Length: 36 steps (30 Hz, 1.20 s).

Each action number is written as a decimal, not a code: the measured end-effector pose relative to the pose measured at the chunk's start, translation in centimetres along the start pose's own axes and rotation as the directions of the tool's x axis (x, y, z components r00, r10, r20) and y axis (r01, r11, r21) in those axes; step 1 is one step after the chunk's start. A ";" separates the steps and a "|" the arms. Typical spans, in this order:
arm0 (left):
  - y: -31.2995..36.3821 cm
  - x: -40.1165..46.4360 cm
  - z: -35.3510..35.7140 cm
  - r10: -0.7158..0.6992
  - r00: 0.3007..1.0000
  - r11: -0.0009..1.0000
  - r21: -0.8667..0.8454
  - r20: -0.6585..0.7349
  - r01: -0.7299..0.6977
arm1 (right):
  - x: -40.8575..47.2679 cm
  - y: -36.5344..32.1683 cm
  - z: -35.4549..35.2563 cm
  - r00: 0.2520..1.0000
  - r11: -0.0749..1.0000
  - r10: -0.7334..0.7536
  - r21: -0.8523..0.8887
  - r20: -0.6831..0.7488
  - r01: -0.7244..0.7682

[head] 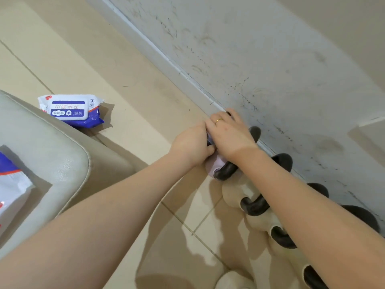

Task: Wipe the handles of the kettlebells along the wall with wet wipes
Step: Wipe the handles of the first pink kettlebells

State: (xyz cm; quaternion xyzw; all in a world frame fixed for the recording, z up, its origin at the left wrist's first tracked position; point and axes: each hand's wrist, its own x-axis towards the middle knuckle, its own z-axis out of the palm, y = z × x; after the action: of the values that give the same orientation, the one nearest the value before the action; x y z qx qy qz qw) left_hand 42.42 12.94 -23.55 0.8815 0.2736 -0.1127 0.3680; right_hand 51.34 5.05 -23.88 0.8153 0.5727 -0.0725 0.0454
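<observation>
A row of kettlebells with black handles stands along the scuffed wall. The farthest one, a pale lilac kettlebell (213, 166), has its black handle (226, 170) partly covered by both my hands. My left hand (192, 146) is closed around something at the far end of the row; a sliver of bluish material shows between the hands, too hidden to name. My right hand (228, 133), wearing a gold ring, lies over the top, fingers curled down. Nearer me a cream kettlebell (233, 193) and further cream ones follow, their handles crossed by my right forearm.
A white and blue pack of wet wipes (71, 110) lies on the tiled floor at the left. A grey padded bench (41, 155) fills the lower left, with another wipes pack (10, 188) on it. The wall's baseboard (187, 77) runs diagonally behind the kettlebells.
</observation>
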 end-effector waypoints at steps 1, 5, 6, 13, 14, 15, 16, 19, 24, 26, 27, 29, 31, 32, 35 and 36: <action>-0.2 -0.6 0.2 0.008 1.000 1.000 -0.006 -0.006 -0.008 | -0.1 0.3 -0.2 0.999 0.998 -0.045 -0.039 -0.017 0.045; -1.6 -3.0 0.3 0.016 0.999 1.000 0.024 -0.034 -0.015 | -0.7 2.4 -0.8 0.927 0.923 0.356 0.110 0.118 -0.369; -2.0 -3.5 0.3 0.020 0.999 0.999 0.026 -0.045 -0.019 | -0.7 2.3 -0.6 0.883 0.873 0.433 0.163 0.178 -0.461; -4.6 -5.4 0.6 0.019 0.997 1.000 -0.022 -0.072 -0.021 | -0.7 -1.4 -1.7 0.957 0.843 0.216 0.458 0.195 -0.283; -4.8 -5.6 0.5 0.009 0.997 0.999 -0.046 -0.074 -0.012 | -0.7 -1.5 -1.6 0.954 0.803 0.244 0.516 0.175 -0.300; -4.9 -5.7 0.5 0.001 0.997 0.998 -0.067 -0.074 -0.006 | -0.6 -1.7 -1.3 0.937 0.743 0.309 0.574 0.162 -0.344; -5.0 -5.7 0.4 -0.002 0.997 0.997 -0.077 -0.072 -0.003 | -0.5 -2.2 -1.0 0.904 0.663 0.395 0.632 0.160 -0.402; -5.0 -5.4 0.3 -0.003 0.997 0.998 -0.065 -0.078 -0.002 | -0.5 -4.8 -0.1 0.775 0.323 0.593 0.816 0.220 -0.479; -4.9 -4.7 0.3 -0.015 0.998 0.998 -0.057 -0.058 0.012 | -0.4 -6.2 0.3 0.635 -0.419 0.550 0.837 0.542 -0.352; -4.8 -4.6 0.5 -0.014 0.999 0.998 -0.054 -0.035 0.012 | 0.2 -5.6 0.7 0.539 -0.645 0.507 0.710 0.673 -0.281; -4.7 -4.7 0.5 -0.011 1.000 0.999 -0.044 -0.029 0.009 | 0.5 -5.1 0.8 0.521 -0.708 0.486 0.666 0.702 -0.237; -4.8 -4.9 0.6 -0.001 1.000 1.000 -0.016 -0.030 0.001 | 0.8 -4.3 0.5 0.557 -0.716 0.462 0.661 0.690 -0.226; -4.7 -5.3 0.9 0.007 1.000 1.000 -0.010 -0.029 -0.007 | 1.0 -4.0 0.2 0.544 -0.759 0.464 0.631 0.699 -0.164; -4.7 -5.4 1.0 0.011 1.000 1.000 -0.016 -0.026 -0.011 | 1.0 -4.0 0.2 0.530 -0.785 0.460 0.605 0.713 -0.132; -4.7 -5.6 1.1 0.028 1.000 0.999 -0.020 -0.012 -0.028 | 0.6 -4.1 -0.1 0.431 -0.785 0.469 0.587 0.771 -0.197; -4.8 -5.7 1.1 0.033 0.999 0.999 -0.013 -0.009 -0.033 | 0.3 -4.1 -0.2 0.428 -0.741 0.481 0.616 0.765 -0.267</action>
State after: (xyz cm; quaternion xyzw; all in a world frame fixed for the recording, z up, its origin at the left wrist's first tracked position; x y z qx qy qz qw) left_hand 35.03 12.68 -24.86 0.8839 0.2614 -0.1010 0.3744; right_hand 47.61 6.78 -23.65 0.6313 -0.2824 -0.3843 -0.6115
